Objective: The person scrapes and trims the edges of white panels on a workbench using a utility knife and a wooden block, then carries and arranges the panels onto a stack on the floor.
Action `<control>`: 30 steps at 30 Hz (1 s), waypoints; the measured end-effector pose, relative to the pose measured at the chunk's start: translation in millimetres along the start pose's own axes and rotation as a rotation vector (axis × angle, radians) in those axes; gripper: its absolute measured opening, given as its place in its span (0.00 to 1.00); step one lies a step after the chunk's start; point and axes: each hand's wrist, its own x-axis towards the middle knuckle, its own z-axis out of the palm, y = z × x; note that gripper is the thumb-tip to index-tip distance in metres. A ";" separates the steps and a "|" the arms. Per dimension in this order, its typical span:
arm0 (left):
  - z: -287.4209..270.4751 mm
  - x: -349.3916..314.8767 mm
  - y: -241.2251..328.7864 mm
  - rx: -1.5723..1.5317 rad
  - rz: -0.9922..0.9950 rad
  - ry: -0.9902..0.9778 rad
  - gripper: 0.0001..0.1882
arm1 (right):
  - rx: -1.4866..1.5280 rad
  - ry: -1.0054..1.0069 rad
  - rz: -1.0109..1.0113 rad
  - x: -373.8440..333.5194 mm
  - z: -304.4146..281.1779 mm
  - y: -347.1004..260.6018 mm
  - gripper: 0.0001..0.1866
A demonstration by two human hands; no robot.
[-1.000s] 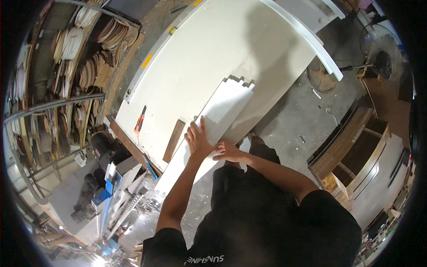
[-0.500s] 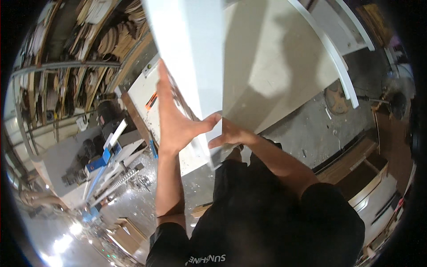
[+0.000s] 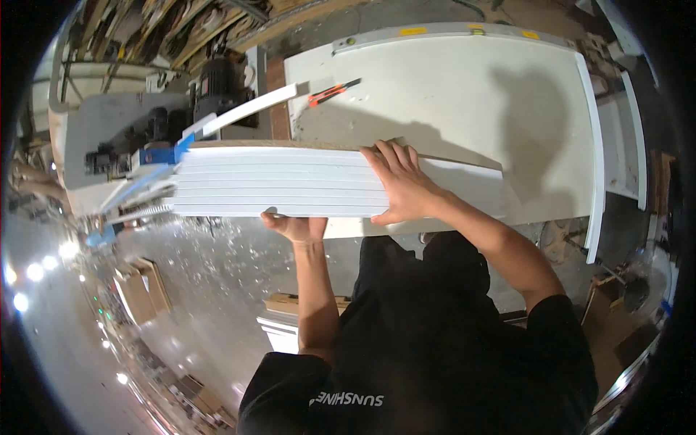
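A long stack of white boards [image 3: 283,177], with several parallel seams along its face, lies crosswise in front of me. My right hand [image 3: 402,181] wraps over it right of its middle, fingers at the far edge and thumb at the near edge. Below the near edge, my left hand [image 3: 297,226] grips from underneath; its thumb shows, while most of its fingers are hidden by the boards. Beyond the stack, an orange and black utility knife [image 3: 335,93] rests on the pale worktable [image 3: 435,94].
A spirit level [image 3: 442,29] lies along the table's far edge. White strips [image 3: 598,159] run along the right edge. To the left stands a machine with a dark motor [image 3: 216,88] and blue parts. Cardboard boxes [image 3: 141,290] sit on the floor.
The white stack has swung from pointing away from me to lying crosswise, its seamed side now showing. My right hand has come onto its top; my left is now beneath its near edge.
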 end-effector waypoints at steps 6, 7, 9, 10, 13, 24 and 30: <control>-100.7 -46.8 -25.0 -0.247 -0.086 0.295 0.61 | -0.193 -0.095 0.043 21.7 109.4 8.5 0.71; -120.8 -54.6 -27.0 -0.267 -0.109 0.309 0.61 | -0.193 -0.131 0.040 25.7 123.7 8.3 0.71; -150.9 -71.3 -30.8 -0.291 -0.113 0.362 0.63 | -0.240 -0.155 0.073 29.6 148.7 5.8 0.71; -160.0 -76.8 -34.7 -0.317 -0.123 0.423 0.62 | -0.257 -0.149 0.071 30.2 156.8 5.6 0.70; -182.3 -95.6 -33.4 -0.335 -0.188 0.620 0.59 | -0.262 -0.202 0.079 29.4 176.3 4.5 0.71; -189.8 -65.9 94.0 1.602 -0.430 0.067 0.19 | -0.426 -0.286 0.195 10.0 199.9 5.2 0.76; -193.4 71.6 94.6 1.874 -0.087 -0.512 0.20 | -0.405 -0.254 0.106 15.6 203.8 2.1 0.77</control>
